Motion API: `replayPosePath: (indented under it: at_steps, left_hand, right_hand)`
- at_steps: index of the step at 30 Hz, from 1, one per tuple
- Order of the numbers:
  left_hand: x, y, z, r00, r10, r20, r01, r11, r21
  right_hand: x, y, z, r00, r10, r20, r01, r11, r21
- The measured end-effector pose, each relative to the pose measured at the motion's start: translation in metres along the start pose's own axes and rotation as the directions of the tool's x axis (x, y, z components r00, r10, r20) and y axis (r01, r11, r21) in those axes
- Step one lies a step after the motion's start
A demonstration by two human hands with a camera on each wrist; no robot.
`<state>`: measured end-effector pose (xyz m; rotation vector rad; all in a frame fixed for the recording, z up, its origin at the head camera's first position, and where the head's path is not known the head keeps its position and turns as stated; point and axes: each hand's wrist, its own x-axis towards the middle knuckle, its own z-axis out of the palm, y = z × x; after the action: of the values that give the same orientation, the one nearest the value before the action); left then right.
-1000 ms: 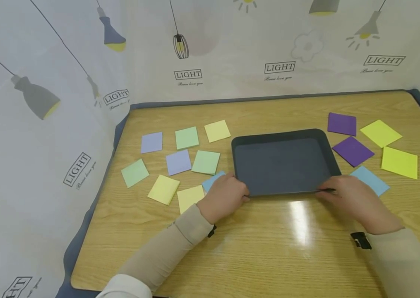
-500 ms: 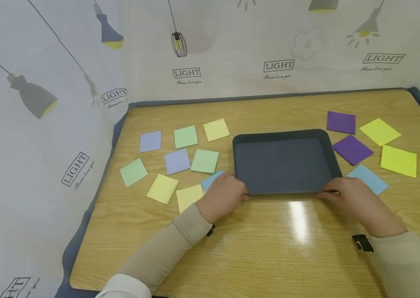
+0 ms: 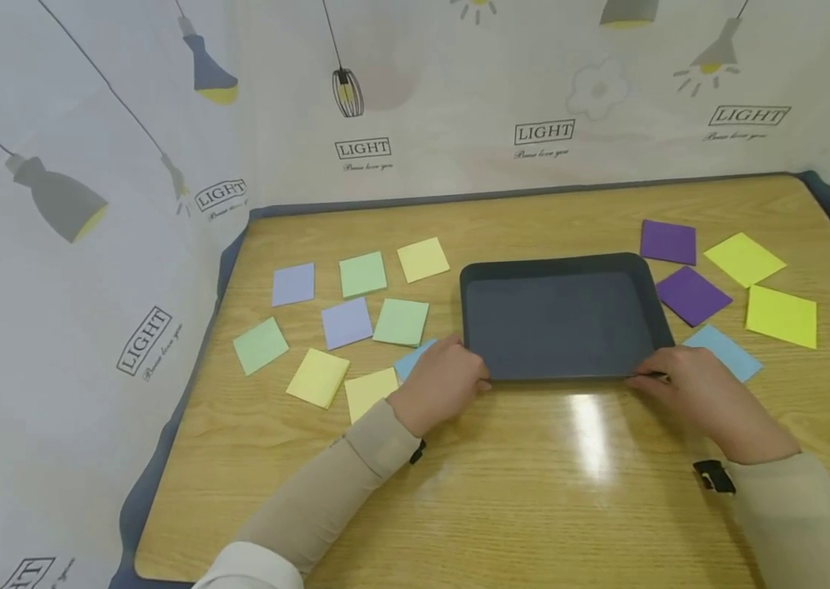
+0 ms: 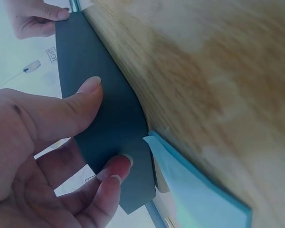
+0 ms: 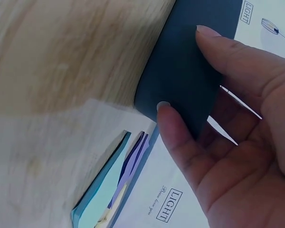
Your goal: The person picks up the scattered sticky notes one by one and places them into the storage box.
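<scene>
A dark grey rectangular tray [image 3: 562, 323] with a raised rim sits on the wooden table between both hands. My left hand [image 3: 442, 383] grips its near left corner; in the left wrist view the thumb [image 4: 85, 107] presses the outer wall while other fingers curl round the corner. At the near right corner, my right hand [image 3: 709, 397] pinches the rim, and the right wrist view has its thumb [image 5: 223, 45] on the outer wall. Partly hidden behind the left hand lies a blue sticky note pad [image 3: 412, 358]. Another blue pad [image 3: 727, 352] is beside the right hand.
Left of the tray are several pastel sticky note pads, among them green [image 3: 401, 321], lilac [image 3: 347, 322] and yellow [image 3: 317, 378]. To its right lie purple [image 3: 693, 295] and bright yellow [image 3: 781, 316] pads. A printed curtain [image 3: 444, 98] hangs along the table's back and left edges.
The view has shifted slightly. Both hands keep their hold on the tray corners, and neither the tray nor the note pads have clearly moved on the table.
</scene>
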<state>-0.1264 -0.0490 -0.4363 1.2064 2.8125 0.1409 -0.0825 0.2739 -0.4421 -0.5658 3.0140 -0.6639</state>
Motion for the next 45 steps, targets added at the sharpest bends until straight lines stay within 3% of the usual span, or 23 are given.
replayPosePath:
  at_steps: [15,31,39,45]
  left_hand:
    - [-0.006,-0.006,0.0,1.0,0.009,-0.01,-0.009,0.999,0.043]
    - [-0.014,-0.017,-0.001,0.999,-0.042,0.014,0.041,0.999,0.027]
    - [-0.013,-0.017,0.0,0.999,-0.04,0.018,0.04,0.999,0.005]
    - [-0.013,-0.016,-0.002,0.999,-0.048,0.024,0.047,0.999,0.003]
  right_hand:
    - [0.003,-0.006,0.0,1.0,-0.006,0.026,0.006,0.999,0.033]
    - [0.014,-0.014,0.008,0.998,-0.056,0.026,0.056,0.998,0.033]
    - [0.014,-0.017,0.002,0.997,0.016,0.07,-0.021,0.998,0.065]
    - [0.014,-0.012,-0.005,1.0,0.015,0.011,-0.015,0.997,0.072]
